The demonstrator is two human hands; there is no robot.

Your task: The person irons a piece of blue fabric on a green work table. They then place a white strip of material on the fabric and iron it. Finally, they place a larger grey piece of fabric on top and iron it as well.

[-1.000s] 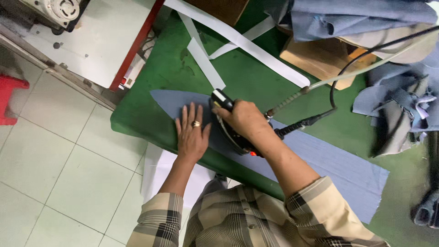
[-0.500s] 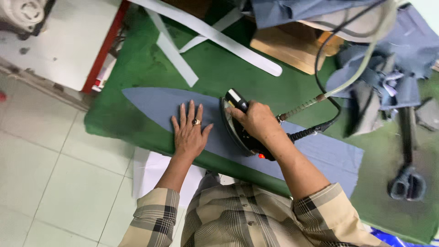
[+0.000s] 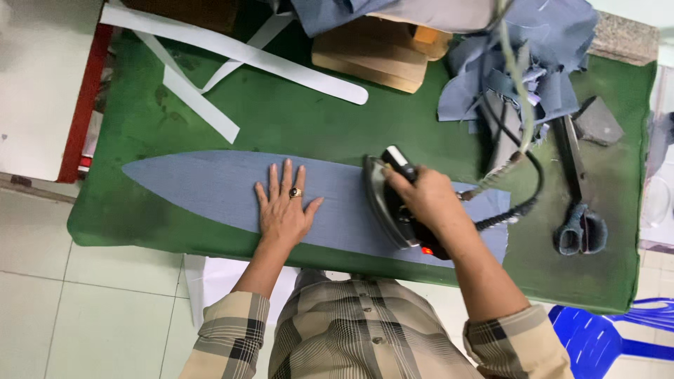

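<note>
A long, pointed blue-grey fabric piece point(image 3: 203, 186) lies flat on the green padded ironing table point(image 3: 281, 119). My left hand point(image 3: 284, 207), wearing a ring, presses flat on the fabric with fingers spread. My right hand point(image 3: 428, 200) grips the handle of a black steam iron point(image 3: 386, 203), which rests on the fabric just right of my left hand. The iron's cord and hose point(image 3: 516, 203) run off to the right and up.
White fabric strips point(image 3: 232, 52) lie at the back left. Wooden blocks point(image 3: 379, 52) and a heap of blue fabric pieces point(image 3: 533, 63) sit at the back. Large scissors point(image 3: 579, 210) lie at the right. A blue plastic chair point(image 3: 618, 337) stands lower right.
The view has shifted right along the table. The iron and my right hand have moved rightward on the fabric, away from my left hand, which stays flat on the cloth.
</note>
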